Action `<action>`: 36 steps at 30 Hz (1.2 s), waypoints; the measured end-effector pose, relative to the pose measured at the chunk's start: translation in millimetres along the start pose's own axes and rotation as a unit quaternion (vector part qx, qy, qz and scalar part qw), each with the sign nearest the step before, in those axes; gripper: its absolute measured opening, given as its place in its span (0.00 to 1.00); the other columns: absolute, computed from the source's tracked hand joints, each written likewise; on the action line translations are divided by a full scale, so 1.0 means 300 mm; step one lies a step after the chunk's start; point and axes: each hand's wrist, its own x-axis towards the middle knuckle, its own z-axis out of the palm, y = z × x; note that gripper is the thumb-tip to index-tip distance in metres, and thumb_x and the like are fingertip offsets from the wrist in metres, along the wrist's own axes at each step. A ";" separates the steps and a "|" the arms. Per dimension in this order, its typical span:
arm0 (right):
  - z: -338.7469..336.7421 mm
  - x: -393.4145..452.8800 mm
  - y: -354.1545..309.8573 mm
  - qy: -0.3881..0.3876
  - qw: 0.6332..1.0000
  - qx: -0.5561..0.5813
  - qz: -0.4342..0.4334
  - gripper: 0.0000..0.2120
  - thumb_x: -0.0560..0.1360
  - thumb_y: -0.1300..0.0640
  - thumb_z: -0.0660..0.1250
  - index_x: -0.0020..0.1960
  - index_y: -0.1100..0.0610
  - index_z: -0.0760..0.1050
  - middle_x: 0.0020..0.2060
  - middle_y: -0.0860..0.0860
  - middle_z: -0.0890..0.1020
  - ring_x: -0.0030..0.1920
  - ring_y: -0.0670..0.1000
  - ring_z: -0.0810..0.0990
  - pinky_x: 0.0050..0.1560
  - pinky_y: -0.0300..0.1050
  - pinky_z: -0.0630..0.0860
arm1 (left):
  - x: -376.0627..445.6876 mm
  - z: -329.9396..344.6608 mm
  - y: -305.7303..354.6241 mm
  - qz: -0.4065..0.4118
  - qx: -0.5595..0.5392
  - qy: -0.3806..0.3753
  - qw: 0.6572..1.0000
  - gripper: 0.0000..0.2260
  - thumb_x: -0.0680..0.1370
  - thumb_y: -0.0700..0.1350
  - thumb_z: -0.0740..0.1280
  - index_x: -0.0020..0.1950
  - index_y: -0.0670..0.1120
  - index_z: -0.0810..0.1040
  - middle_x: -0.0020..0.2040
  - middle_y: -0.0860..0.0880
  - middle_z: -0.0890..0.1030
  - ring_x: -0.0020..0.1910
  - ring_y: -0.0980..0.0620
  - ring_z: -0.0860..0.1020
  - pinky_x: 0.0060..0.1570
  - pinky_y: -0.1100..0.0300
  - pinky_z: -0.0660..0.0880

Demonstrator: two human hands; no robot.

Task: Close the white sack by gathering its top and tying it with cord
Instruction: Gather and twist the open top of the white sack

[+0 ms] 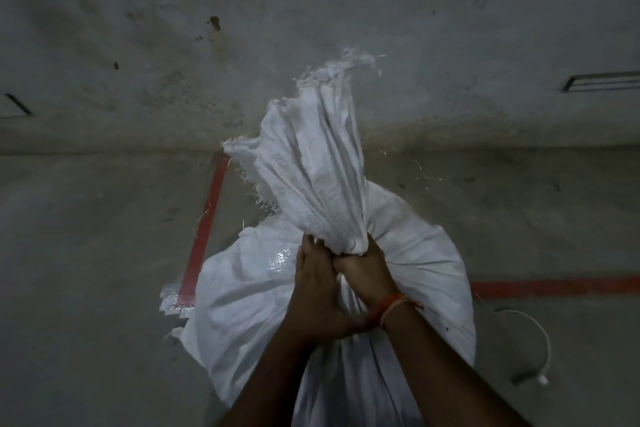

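A full white woven sack (pixel 426 263) stands on the concrete floor right below me. Its top is bunched into a tall twisted neck (pixel 318 180) with frayed edges, leaning away toward the wall. My right hand (pixel 363 267), with an orange thread at the wrist, is clenched around the base of that neck. My left hand (pixel 315 277) presses against the neck from the left, fingers wrapped on the cloth beside the right hand. A white cord (pixel 540 333) lies curved on the floor to the right of the sack, apart from both hands.
Red tape lines (pixel 207 229) mark the floor left and right of the sack. A grey stained wall (pixel 311 28) rises just behind it. A small dark piece (pixel 523 375) lies by the cord's end. Loose fibres are scattered on the floor.
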 end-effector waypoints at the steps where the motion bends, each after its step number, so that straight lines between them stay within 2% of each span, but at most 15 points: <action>1: -0.004 -0.026 -0.041 -0.007 1.000 0.014 0.009 0.24 0.55 0.53 0.72 0.52 0.51 0.78 0.49 0.54 0.84 0.51 0.56 0.83 0.52 0.58 0.82 | 0.004 0.009 0.011 -0.008 -0.014 0.031 0.999 0.57 0.61 0.69 0.76 0.77 0.35 0.62 0.75 0.38 0.66 0.78 0.37 0.61 0.74 0.37 0.62; 3: -0.014 -0.046 -0.075 -0.027 0.999 0.033 0.010 0.20 0.56 0.58 0.73 0.49 0.57 0.81 0.44 0.56 0.86 0.46 0.56 0.85 0.50 0.56 0.83 | 0.010 0.024 0.034 -0.034 -0.038 0.091 0.995 0.53 0.59 0.64 0.78 0.74 0.36 0.65 0.72 0.40 0.70 0.75 0.42 0.67 0.74 0.39 0.64; 6: -0.026 -0.063 -0.101 -0.070 0.995 0.076 0.010 0.08 0.66 0.66 0.74 0.45 0.60 0.84 0.42 0.57 0.88 0.46 0.55 0.86 0.50 0.48 0.80 | 0.022 0.039 0.042 -0.089 -0.014 0.145 0.985 0.47 0.61 0.68 0.72 0.72 0.40 0.69 0.69 0.46 0.75 0.72 0.52 0.70 0.79 0.49 0.56; 8: -0.033 -0.072 -0.104 -0.092 0.992 0.090 -0.010 0.07 0.68 0.61 0.74 0.46 0.59 0.85 0.43 0.56 0.88 0.48 0.55 0.86 0.54 0.48 0.79 | 0.032 0.055 0.035 -0.090 0.011 0.163 0.983 0.40 0.64 0.66 0.68 0.68 0.41 0.75 0.65 0.47 0.79 0.70 0.51 0.73 0.78 0.46 0.58; 11: -0.033 -0.066 -0.083 -0.083 0.995 0.012 -0.049 0.15 0.64 0.46 0.74 0.45 0.54 0.85 0.45 0.54 0.88 0.50 0.52 0.86 0.58 0.50 0.79 | 0.041 0.081 0.013 -0.073 -0.002 0.191 0.979 0.21 0.66 0.57 0.68 0.51 0.44 0.81 0.52 0.48 0.84 0.59 0.49 0.79 0.75 0.47 0.62; 14: -0.025 -0.079 -0.088 -0.083 0.991 -0.088 -0.063 0.33 0.66 0.35 0.71 0.64 0.53 0.78 0.57 0.53 0.84 0.57 0.50 0.82 0.58 0.44 0.79 | 0.054 0.095 -0.021 -0.077 0.012 0.206 0.975 0.09 0.65 0.46 0.74 0.42 0.43 0.82 0.45 0.46 0.84 0.56 0.52 0.75 0.74 0.55 0.59; 16: -0.020 -0.096 -0.084 -0.062 0.982 -0.173 -0.053 0.47 0.63 0.25 0.63 0.74 0.53 0.66 0.66 0.52 0.77 0.67 0.51 0.75 0.70 0.50 0.70 | 0.060 0.105 -0.034 -0.088 0.027 0.201 0.975 0.09 0.65 0.42 0.77 0.42 0.42 0.82 0.45 0.45 0.85 0.56 0.52 0.74 0.72 0.56 0.59; 17: -0.017 -0.117 -0.081 -0.053 0.976 -0.203 -0.060 0.49 0.63 0.24 0.60 0.75 0.53 0.62 0.68 0.52 0.73 0.69 0.52 0.72 0.73 0.52 0.65 | 0.060 0.110 -0.035 -0.087 0.028 0.198 0.976 0.10 0.66 0.42 0.77 0.43 0.41 0.82 0.46 0.43 0.85 0.56 0.50 0.74 0.72 0.56 0.59; 19: -0.017 -0.162 -0.082 -0.036 0.975 -0.196 -0.102 0.42 0.67 0.28 0.60 0.73 0.51 0.59 0.69 0.51 0.69 0.71 0.52 0.68 0.74 0.49 0.63 | 0.055 0.114 -0.026 -0.082 0.027 0.215 0.973 0.12 0.69 0.44 0.75 0.47 0.38 0.80 0.47 0.40 0.85 0.56 0.43 0.78 0.72 0.54 0.60; 22: -0.069 -0.201 -0.093 0.003 0.951 -0.195 -0.242 0.30 0.75 0.41 0.64 0.72 0.52 0.61 0.68 0.46 0.65 0.71 0.45 0.65 0.69 0.36 0.64 | 0.046 0.067 0.023 -0.137 -0.078 0.234 0.959 0.18 0.72 0.48 0.63 0.51 0.34 0.79 0.49 0.35 0.83 0.54 0.35 0.81 0.67 0.37 0.70; 24: -0.137 -0.168 -0.049 0.010 0.897 -0.308 -0.316 0.28 0.77 0.41 0.58 0.74 0.50 0.62 0.72 0.46 0.65 0.74 0.46 0.61 0.74 0.44 0.61 | 0.050 0.050 0.035 -0.151 -0.158 0.235 0.947 0.16 0.70 0.50 0.65 0.51 0.41 0.79 0.46 0.39 0.82 0.51 0.36 0.81 0.60 0.40 0.74; 26: -0.185 -0.155 0.024 -0.029 0.849 -0.441 -0.288 0.29 0.79 0.38 0.49 0.79 0.44 0.53 0.79 0.46 0.57 0.79 0.48 0.51 0.76 0.53 0.58 | 0.057 0.051 0.030 -0.182 -0.196 0.217 0.939 0.17 0.70 0.52 0.71 0.53 0.44 0.78 0.48 0.41 0.83 0.54 0.38 0.80 0.61 0.40 0.74; 28: -0.189 -0.174 0.098 -0.065 0.830 -0.501 -0.235 0.31 0.78 0.38 0.43 0.80 0.42 0.42 0.80 0.43 0.44 0.79 0.44 0.39 0.77 0.54 0.52 | 0.068 0.062 0.020 -0.241 -0.210 0.182 0.930 0.25 0.70 0.59 0.74 0.54 0.40 0.78 0.51 0.42 0.82 0.59 0.40 0.78 0.66 0.40 0.71; 32: -0.147 -0.193 0.176 -0.007 0.801 -0.536 -0.265 0.30 0.81 0.43 0.44 0.81 0.50 0.47 0.80 0.47 0.49 0.80 0.48 0.46 0.74 0.54 0.58 | 0.068 0.078 0.045 -0.316 -0.181 0.178 0.914 0.22 0.70 0.56 0.74 0.45 0.36 0.77 0.44 0.39 0.80 0.56 0.36 0.77 0.67 0.43 0.69; 36: -0.140 -0.173 0.217 0.014 0.777 -0.566 -0.277 0.29 0.81 0.46 0.47 0.80 0.54 0.47 0.80 0.52 0.54 0.80 0.52 0.53 0.71 0.54 0.65 | 0.077 0.084 0.065 -0.330 -0.146 0.169 0.917 0.19 0.71 0.50 0.73 0.49 0.35 0.77 0.48 0.38 0.79 0.59 0.35 0.74 0.65 0.46 0.68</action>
